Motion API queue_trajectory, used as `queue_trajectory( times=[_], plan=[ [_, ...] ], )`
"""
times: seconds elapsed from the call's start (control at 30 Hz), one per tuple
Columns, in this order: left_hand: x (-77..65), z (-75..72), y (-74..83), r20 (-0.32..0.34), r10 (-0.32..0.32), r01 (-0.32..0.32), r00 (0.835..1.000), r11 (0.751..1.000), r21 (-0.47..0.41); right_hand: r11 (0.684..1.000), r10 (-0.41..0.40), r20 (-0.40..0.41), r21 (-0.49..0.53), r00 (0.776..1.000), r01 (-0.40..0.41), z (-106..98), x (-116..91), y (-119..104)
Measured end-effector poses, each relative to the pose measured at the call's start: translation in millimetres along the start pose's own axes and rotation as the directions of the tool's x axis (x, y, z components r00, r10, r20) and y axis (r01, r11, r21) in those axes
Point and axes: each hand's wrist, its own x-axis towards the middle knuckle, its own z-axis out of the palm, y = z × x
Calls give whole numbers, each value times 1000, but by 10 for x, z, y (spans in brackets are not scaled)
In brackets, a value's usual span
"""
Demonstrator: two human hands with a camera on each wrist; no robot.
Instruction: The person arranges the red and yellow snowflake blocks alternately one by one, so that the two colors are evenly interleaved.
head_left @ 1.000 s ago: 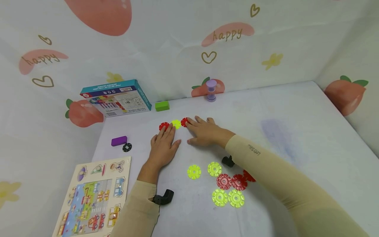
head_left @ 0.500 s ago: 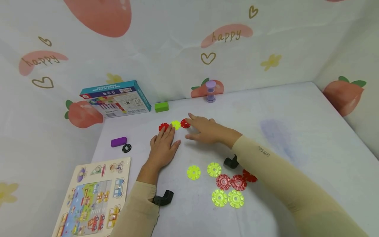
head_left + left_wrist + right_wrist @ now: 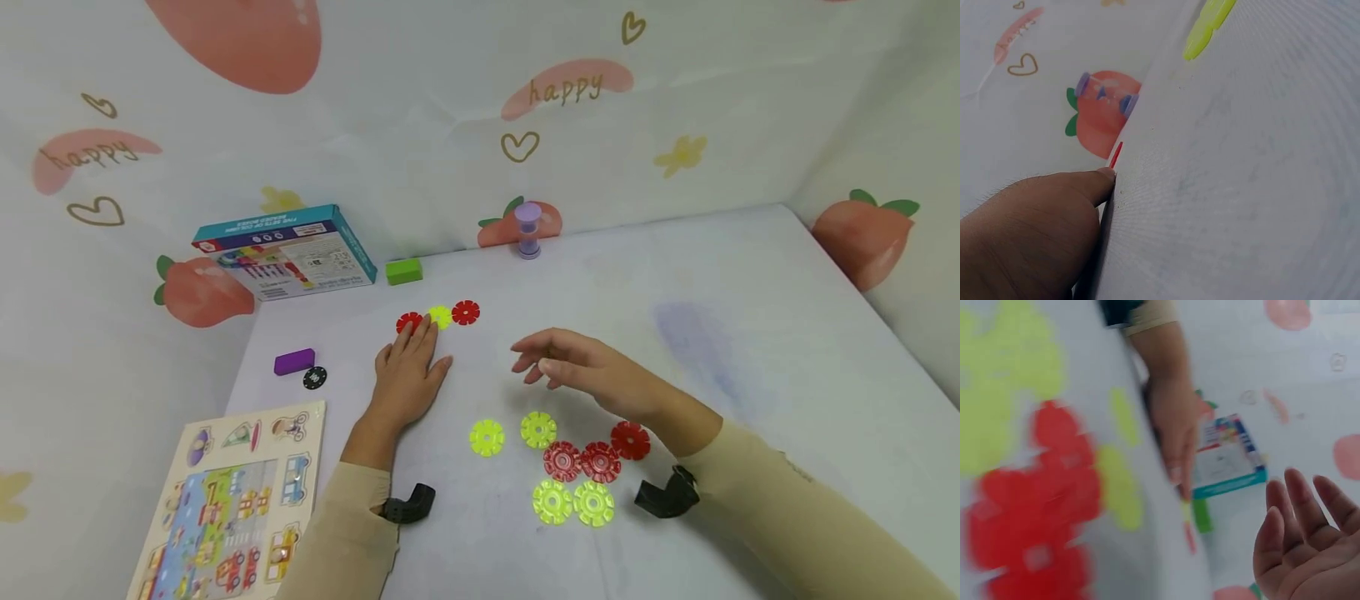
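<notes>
Here, centre-left, my left grip (image 3: 403, 380) rests straight-fingered on a red disc (image 3: 408, 317); my right grip (image 3: 592, 369), relaxed, holds nothing.

Toward seven o'clock in the head view, the beige left sleeve (image 3: 341, 542) has an angular black wrist camera (image 3: 411, 505) at its cuff. Toward four o'clock, the beige right sleeve (image 3: 795, 508) bears a matching black camera (image 3: 666, 495) and a small, illegible dark marking (image 3: 797, 469).
</notes>
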Motion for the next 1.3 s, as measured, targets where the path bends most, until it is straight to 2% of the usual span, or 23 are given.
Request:
queue_trajectory(
  times=[0.1,0.2,0.37,0.43,0.53,0.63,0.67,0.73,0.77,0.87,1.0,1.13,1.3],
  plan=[
    [-13,11,-32,-3,-1,1,1000,1000,-6,998,55,17,-42,998,-55,-7,-138,213],
    [-11,27,-44,-13,8,-8,1000,1000,-14,984,111,38,-145,993,-104,-63,-231,431],
    [3,16,-22,-19,17,-17,1000,1000,-13,948,123,51,-303,991,-102,-104,-291,618],
    [6,7,-12,-18,13,-13,1000,1000,-7,919,107,35,-386,994,-85,-44,-288,633],
    [2,-5,-6,-15,12,-12,1000,1000,-9,846,62,5,-532,998,-49,100,-278,636],
    [0,-3,-6,-17,15,-16,1000,1000,-15,787,22,-30,-615,999,-36,236,-269,635],
    [-2,-4,-7,-18,15,-16,1000,1000,-15,782,14,-43,-622,999,-37,269,-268,630],
    [-1,-1,-8,-18,16,-16,1000,1000,-16,784,15,-64,-619,998,-51,307,-265,620],
    [0,0,-7,-18,15,-16,1000,1000,-15,797,28,-75,-601,997,-68,313,-266,612],
    [-2,7,-7,-11,12,-12,1000,1000,-17,855,88,-93,-504,992,-123,289,-260,573],
    [-10,0,-9,-9,5,-5,1000,1000,-23,911,151,-64,-377,986,-164,189,-219,500],
    [-9,-4,-15,-14,4,-5,1000,1000,-19,915,177,-67,-357,982,-189,41,-119,430],
    [3,6,-21,-15,12,-12,1000,1000,-17,881,205,-199,-390,958,-270,-170,109,406]
  ],
)
